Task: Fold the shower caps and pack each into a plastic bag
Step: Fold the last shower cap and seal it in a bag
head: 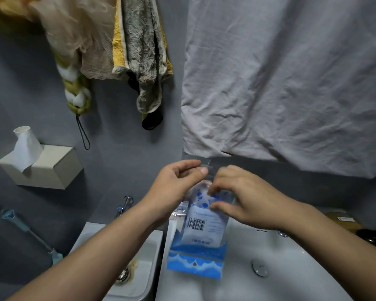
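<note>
A clear plastic bag [204,227] with a barcode label and a blue wave-pattern bottom hangs upright over the white sink. My left hand [178,183] pinches the bag's top flap between thumb and fingers. My right hand [237,196] presses its fingertips on a folded white shower cap with blue spots [201,199], which sits in the bag's upper half, partly hidden by my fingers.
A white sink [291,268] with a metal drain lies below, and a smaller basin [143,257] to its left. On the grey wall are a tissue box [44,168], hanging towels [139,51] and a large white cloth [291,83]. A brush [28,231] leans at left.
</note>
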